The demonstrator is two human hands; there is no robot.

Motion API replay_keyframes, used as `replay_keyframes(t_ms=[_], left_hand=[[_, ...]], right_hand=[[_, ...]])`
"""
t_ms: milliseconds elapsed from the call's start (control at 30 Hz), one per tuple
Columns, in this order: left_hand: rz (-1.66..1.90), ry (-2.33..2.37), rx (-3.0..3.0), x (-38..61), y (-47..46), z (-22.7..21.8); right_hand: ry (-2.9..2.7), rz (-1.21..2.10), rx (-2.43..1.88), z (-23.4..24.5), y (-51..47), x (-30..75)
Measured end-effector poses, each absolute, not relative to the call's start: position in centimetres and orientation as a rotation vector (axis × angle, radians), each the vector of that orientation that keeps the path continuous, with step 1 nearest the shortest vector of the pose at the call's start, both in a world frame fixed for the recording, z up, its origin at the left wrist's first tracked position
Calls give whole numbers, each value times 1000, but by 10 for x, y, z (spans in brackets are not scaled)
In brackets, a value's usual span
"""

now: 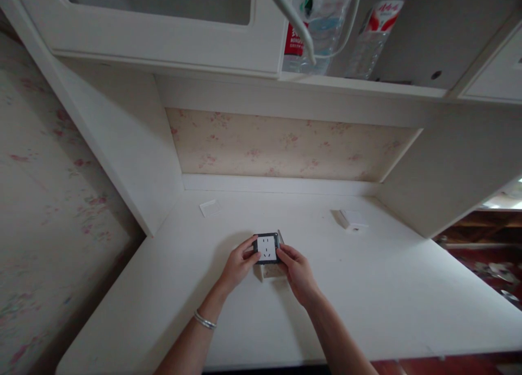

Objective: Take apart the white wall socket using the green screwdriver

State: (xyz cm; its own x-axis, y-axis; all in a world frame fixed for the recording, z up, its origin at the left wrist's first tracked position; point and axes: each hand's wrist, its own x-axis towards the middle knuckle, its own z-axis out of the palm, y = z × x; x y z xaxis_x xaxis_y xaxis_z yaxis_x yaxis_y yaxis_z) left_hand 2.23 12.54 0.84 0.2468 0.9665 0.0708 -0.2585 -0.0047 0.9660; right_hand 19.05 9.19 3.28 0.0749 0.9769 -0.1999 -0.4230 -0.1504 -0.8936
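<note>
A small wall socket (267, 248) with a white face and a dark frame is held between both hands over the white desk (391, 299). My left hand (237, 266) pinches its left edge; a silver bracelet circles that wrist. My right hand (297, 272) grips its right edge. Under the socket sits a small beige box (272, 270), partly hidden by my fingers. Whether socket and box touch cannot be made out.
A flat white plate (210, 207) lies at the back left of the desk, and a small white box-shaped part (352, 220) at the back right. Plastic bottles (326, 27) stand on the shelf above. Side panels close the desk on both sides.
</note>
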Motion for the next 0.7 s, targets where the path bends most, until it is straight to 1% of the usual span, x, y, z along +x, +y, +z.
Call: replay_keyframes(t_ms=[400, 700], left_hand=[[1190, 889, 1058, 22, 123, 16], [1196, 926, 1035, 22, 123, 16]], right_hand=[[-695, 1471, -972, 29, 90, 190], [-663, 1469, -986, 30, 90, 189]])
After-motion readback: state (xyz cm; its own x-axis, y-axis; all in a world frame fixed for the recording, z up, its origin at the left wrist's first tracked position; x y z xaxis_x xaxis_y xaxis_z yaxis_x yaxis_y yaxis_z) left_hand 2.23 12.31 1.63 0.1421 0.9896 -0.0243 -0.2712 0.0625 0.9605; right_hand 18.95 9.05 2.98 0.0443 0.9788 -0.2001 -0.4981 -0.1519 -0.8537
